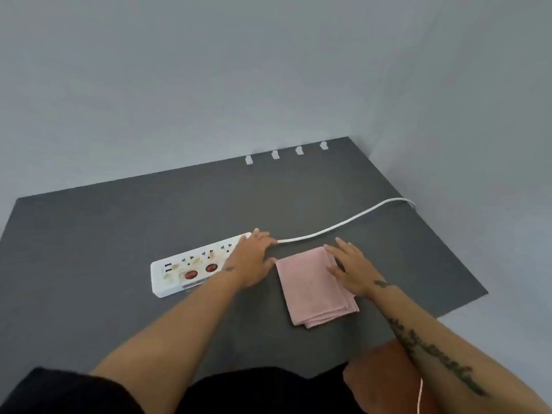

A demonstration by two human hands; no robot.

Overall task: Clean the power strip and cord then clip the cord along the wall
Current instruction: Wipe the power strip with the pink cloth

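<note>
You get even, diffuse, cool light with faint shadows. Whole frame slightly soft; straight lines bow toward the frame's edges.

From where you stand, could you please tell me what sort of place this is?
Probably a bare indoor room corner used as a work spot: two plain grey walls meet behind a dark grey surface, four white cable clips sit along the wall's foot, and a white power strip lies there.

A white power strip [197,261] with two red switches is laid flat, slanted from 8 to 2 o'clock. Its white cord [343,224] is run onward toward 2 o'clock. A folded pink cloth [310,291] is set at the strip's 4 o'clock. Four white clips [275,155], seemingly fixed low on the wall [209,85], are seen at 1 o'clock.
</note>
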